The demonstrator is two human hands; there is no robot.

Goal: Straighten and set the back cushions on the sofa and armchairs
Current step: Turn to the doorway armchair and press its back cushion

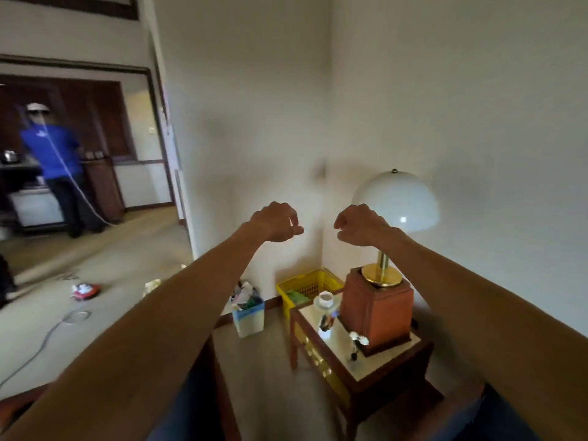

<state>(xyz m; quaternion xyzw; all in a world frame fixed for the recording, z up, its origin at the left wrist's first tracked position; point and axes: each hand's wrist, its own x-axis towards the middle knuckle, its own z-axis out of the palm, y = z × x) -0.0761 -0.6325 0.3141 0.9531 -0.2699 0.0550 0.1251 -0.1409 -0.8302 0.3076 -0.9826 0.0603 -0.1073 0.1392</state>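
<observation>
bare skin is all that is seen on both arms, which are held out straight in front at chest height; the left hand (pixel 276 221) and the right hand (pixel 359 225) are close together but apart, with wrists bent down; the fingers of each are curled loosely in, with thumb near fingertips, and nothing is pinched or held in either one; no cushion, sofa or armchair can be seen, so where the cushions are cannot be told; a back cushion is likely soft, light and floppy, so it would best be gripped by its top corners or both side edges; a lamp (pixel 394 198) is stood on the far corner of a small side table (pixel 375 381) below the right hand.
</observation>
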